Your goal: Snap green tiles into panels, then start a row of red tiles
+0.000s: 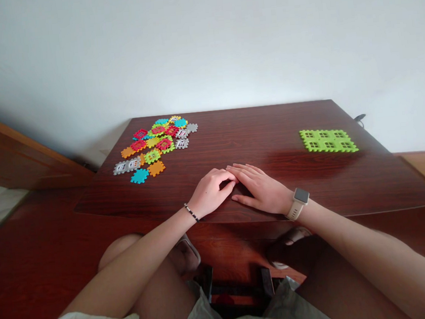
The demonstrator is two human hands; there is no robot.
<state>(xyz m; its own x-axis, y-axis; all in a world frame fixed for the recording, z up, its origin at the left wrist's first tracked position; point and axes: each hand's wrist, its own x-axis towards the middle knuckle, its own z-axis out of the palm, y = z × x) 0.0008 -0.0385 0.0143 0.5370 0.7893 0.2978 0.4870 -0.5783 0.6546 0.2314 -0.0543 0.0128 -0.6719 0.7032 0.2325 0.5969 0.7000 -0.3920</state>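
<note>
The left hand (210,192), loosely bent, half-open and empty, touches the flatter, empty right hand (265,187) at the near middle of the tabletop (240,137). The left wears one bracelet (191,212), the right one dark-screened smartwatch (301,196). Far left lie interlocking plastic tiles (153,142): five grey, the rest overlapping too much to count. On the right, six joined green window tiles form one panel (328,140).

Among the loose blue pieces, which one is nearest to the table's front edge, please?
The flat, solid blue plastic piece with notched edges, just left of the nearest orange notched plastic piece. The other blue pieces lie farther back.
</note>
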